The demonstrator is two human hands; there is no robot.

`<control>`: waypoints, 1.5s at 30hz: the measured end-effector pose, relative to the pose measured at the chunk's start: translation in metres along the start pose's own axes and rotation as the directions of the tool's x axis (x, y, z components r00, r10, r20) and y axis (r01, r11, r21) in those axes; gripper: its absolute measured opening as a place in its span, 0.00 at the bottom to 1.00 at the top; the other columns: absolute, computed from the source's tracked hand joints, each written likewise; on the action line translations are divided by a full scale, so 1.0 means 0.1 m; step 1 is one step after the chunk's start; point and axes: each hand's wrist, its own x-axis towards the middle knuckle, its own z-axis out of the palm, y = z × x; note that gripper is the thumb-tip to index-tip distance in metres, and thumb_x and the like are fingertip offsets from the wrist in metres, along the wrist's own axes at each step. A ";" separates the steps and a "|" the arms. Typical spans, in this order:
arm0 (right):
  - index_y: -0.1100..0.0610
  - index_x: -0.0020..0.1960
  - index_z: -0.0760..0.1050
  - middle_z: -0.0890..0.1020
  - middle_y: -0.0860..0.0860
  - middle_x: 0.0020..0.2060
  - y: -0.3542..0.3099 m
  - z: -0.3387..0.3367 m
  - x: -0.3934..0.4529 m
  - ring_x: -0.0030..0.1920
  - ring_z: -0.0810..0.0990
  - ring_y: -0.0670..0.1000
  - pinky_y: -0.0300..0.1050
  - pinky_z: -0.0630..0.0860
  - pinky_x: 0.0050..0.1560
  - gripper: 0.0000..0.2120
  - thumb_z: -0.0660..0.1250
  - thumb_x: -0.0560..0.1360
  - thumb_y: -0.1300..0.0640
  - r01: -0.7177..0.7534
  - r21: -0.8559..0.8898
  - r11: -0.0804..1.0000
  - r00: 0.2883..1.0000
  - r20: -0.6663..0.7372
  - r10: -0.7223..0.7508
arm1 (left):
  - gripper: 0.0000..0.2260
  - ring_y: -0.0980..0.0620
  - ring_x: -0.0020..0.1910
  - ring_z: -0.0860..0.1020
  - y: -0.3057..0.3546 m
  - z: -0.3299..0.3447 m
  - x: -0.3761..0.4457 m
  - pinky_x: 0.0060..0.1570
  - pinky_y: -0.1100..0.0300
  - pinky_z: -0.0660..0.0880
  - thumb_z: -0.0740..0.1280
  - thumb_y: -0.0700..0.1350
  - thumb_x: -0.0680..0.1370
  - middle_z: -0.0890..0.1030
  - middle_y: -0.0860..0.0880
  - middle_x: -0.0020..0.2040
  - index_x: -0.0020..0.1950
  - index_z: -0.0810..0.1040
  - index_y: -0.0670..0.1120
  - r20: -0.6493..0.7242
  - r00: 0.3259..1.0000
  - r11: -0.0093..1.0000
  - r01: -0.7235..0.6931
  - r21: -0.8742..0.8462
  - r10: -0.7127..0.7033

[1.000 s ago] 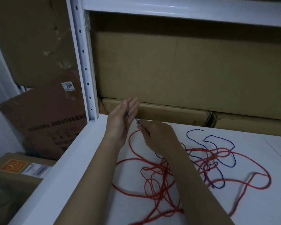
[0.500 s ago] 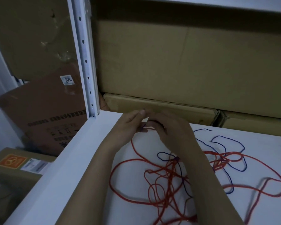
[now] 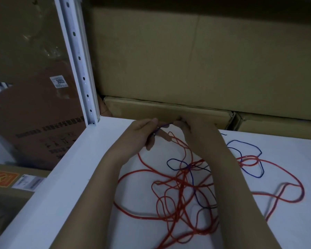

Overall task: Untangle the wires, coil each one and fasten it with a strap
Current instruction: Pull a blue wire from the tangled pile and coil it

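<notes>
Grip, both hands: left hand (image 3: 142, 134) and right hand (image 3: 194, 127) are raised close together over the far part of the white shelf (image 3: 65, 186). A short stretch of blue wire (image 3: 192, 175) runs taut between them. Left fingers are curled round one end of that stretch; right thumb and fingers pinch the other end. Both forearms reach in from the near edge.

Blue wire elsewhere: loose loops lie on the shelf, one small loop between the forearms, wider loops to the right of the right forearm. It crosses through the red wire (image 3: 169, 200) in several places, so the two are tangled.

Red wire: a large heap of overlapping loops lies on the shelf under and between the forearms. One long loop trails off to the right; a strand rises toward the hands.

Surroundings: white perforated upright post (image 3: 79, 62) stands at the shelf's far left corner. Cardboard boxes (image 3: 187, 56) are stacked along the back of the shelf. Left of the post leans a brown carton with a label reading 3055 (image 3: 59, 81). Light is dim; fine detail at the fingertips is unclear.
</notes>
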 end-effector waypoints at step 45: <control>0.52 0.51 0.80 0.81 0.48 0.41 -0.13 -0.02 0.03 0.40 0.76 0.49 0.43 0.68 0.37 0.15 0.57 0.78 0.48 0.063 0.113 0.992 0.912 -0.410 -0.012 | 0.22 0.51 0.26 0.60 0.23 -0.06 -0.10 0.38 0.56 0.61 0.53 0.51 0.83 0.65 0.52 0.23 0.36 0.79 0.49 0.190 0.978 0.996 -0.089 0.032 0.081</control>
